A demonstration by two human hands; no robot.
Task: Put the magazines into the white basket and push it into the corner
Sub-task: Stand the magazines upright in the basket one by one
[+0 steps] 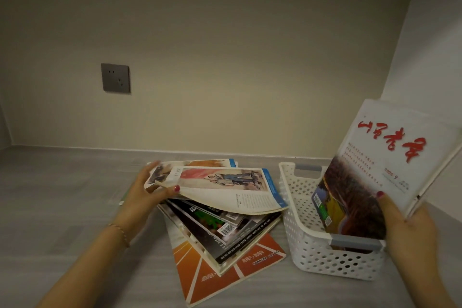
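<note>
A fanned pile of magazines [225,227] lies on the grey floor in the middle. My left hand [147,192] grips the top magazine [225,187], a pale one with a blue edge, and its right side bends upward off the pile. To the right stands the white perforated basket [312,252] with grey handles. My right hand [410,227] holds a white magazine with red lettering [390,155], tilted, its lower end down inside the basket.
A beige wall [225,57] runs behind, with a grey power socket [115,78] at the left. A second wall [435,57] meets it at the right, forming a corner behind the basket. An orange magazine [220,270] lies at the bottom of the pile.
</note>
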